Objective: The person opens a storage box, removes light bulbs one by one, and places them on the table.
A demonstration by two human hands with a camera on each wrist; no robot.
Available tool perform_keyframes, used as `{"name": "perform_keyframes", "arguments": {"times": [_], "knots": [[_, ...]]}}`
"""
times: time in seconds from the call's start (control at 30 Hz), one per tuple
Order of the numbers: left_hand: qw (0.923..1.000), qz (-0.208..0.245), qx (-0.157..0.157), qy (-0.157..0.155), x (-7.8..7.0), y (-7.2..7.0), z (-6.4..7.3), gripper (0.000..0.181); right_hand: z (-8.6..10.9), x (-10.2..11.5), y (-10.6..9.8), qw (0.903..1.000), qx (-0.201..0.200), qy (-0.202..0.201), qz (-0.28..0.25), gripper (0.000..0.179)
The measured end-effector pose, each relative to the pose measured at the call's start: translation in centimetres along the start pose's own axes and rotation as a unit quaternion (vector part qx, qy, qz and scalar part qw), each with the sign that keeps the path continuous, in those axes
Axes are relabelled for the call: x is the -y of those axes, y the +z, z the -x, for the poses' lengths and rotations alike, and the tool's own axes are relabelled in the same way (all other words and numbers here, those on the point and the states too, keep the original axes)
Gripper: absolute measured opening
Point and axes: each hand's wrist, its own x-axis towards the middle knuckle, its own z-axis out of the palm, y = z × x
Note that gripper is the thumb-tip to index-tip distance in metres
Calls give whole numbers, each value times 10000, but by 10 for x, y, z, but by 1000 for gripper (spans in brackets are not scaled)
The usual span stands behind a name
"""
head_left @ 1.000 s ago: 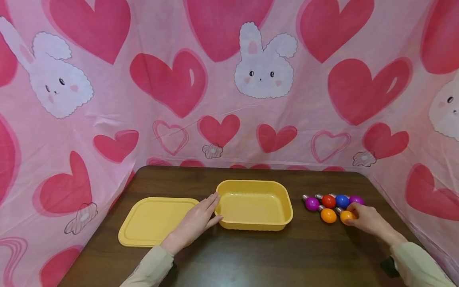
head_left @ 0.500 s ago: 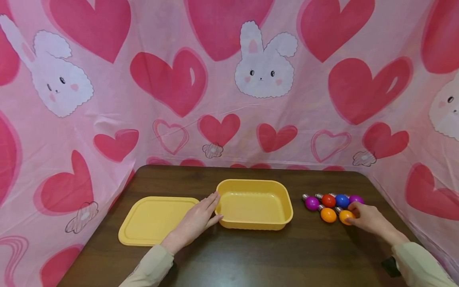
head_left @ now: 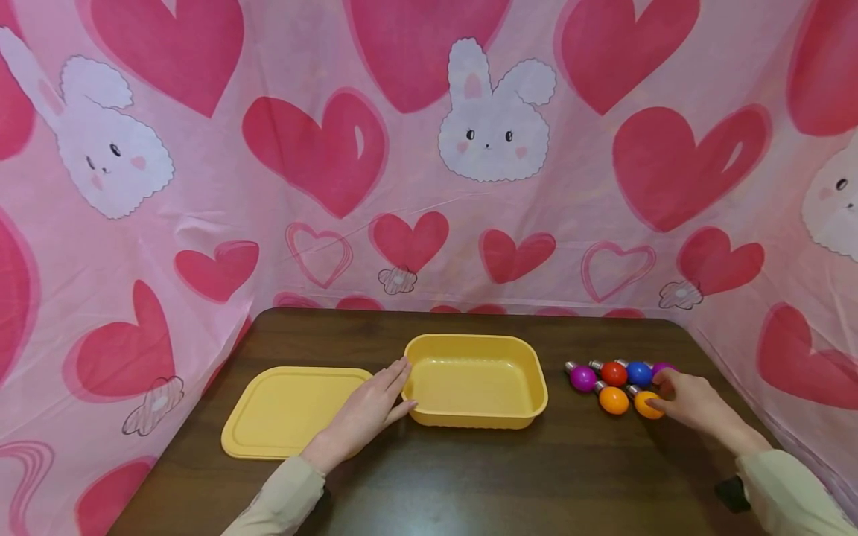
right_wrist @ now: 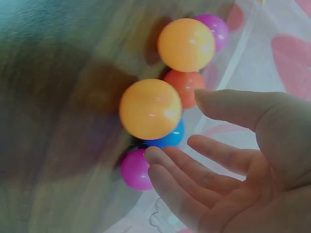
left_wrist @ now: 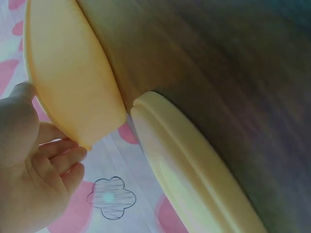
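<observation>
In the head view a yellow rectangular container (head_left: 476,383) stands at the middle of the table. My left hand (head_left: 365,413) rests against its left side, the fingers fairly straight along the rim. On the right lies a cluster of coloured bulbs with silver screw bases: a purple bulb (head_left: 582,378), a red bulb (head_left: 614,374), a blue bulb (head_left: 639,374), an orange bulb (head_left: 613,401) and others. My right hand (head_left: 693,402) is beside the right-hand orange bulb (head_left: 647,405), partly covering another purple bulb (head_left: 663,368). The right wrist view shows its thumb and fingers apart, holding nothing.
A flat yellow lid (head_left: 295,413) lies left of the container, partly under my left forearm in the head view. The dark wooden table (head_left: 496,476) has rounded far corners. Pink cloth (head_left: 429,193) with hearts and rabbits hangs behind and at both sides.
My right hand has eased slightly to the right, and more of the right-hand orange bulb shows. The left hand and the container stay in place.
</observation>
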Motion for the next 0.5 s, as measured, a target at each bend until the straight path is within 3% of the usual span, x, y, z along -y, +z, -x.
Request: {"name": "perform_keyframes", "arguments": {"times": [0.2, 0.4, 0.5], "knots": [[9999, -43, -20, 156, 3, -3, -4, 68, -4, 15, -7, 9999, -104, -59, -109, 42], [9982, -208, -354, 444, 4, -9, -11, 66, -10, 41, -6, 9990, -193, -288, -288, 42], [9983, -106, -417, 399, 5, -13, -18, 66, -15, 58, -3, 9978, -329, -468, -325, 42]]}}
